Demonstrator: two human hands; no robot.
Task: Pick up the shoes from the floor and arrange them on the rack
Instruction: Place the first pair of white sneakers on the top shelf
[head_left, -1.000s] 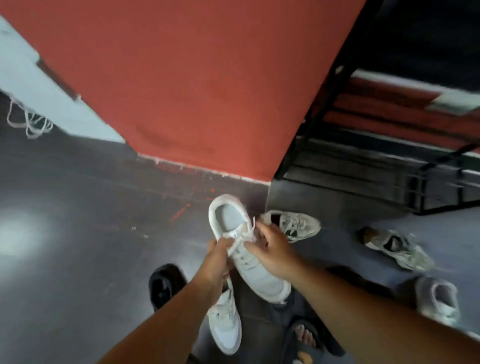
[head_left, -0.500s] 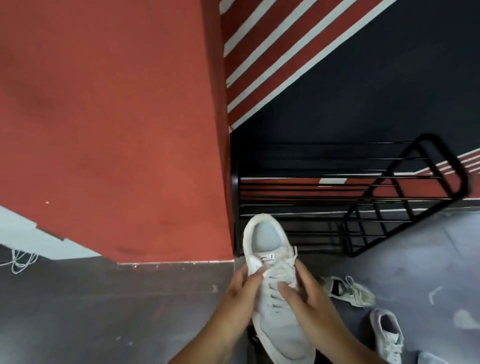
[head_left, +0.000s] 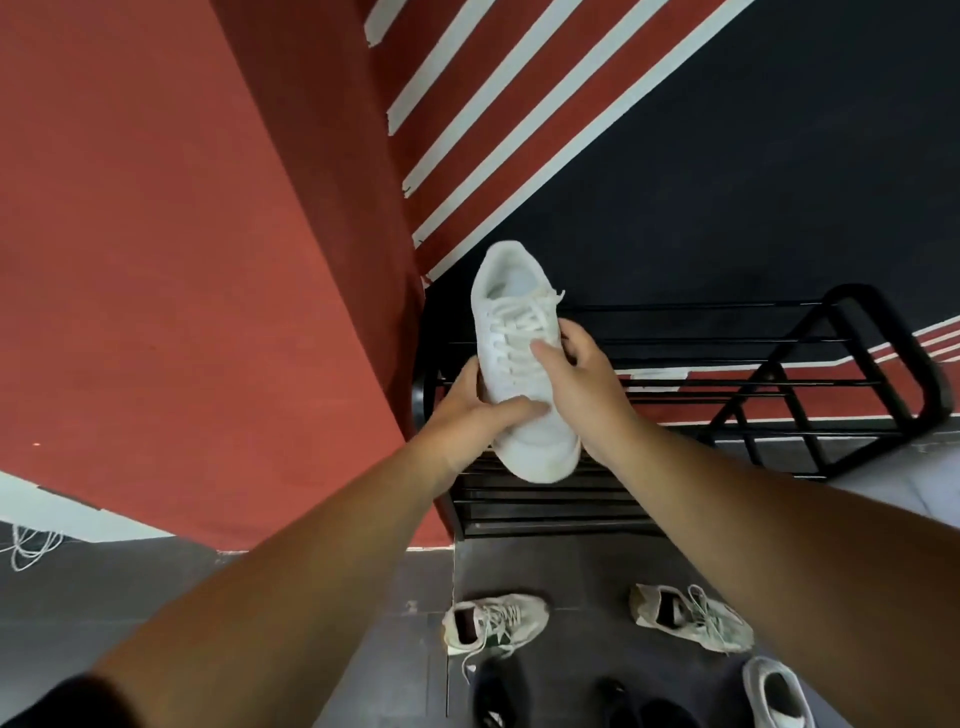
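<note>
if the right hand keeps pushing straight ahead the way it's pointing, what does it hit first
Most likely the top bars of the black shoe rack. The right hand holds the white sneaker over them; depth is unclear, so the dark wall behind is possible.

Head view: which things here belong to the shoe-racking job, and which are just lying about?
Job:
white sneaker, held by left hand and right hand
black metal shoe rack
worn sneakers on the floor

Lying about:
white cord

In my grip a white sneaker (head_left: 519, 364); beneath it a black rack (head_left: 779, 384); behind, red-and-white striped wall (head_left: 467, 130)
</note>
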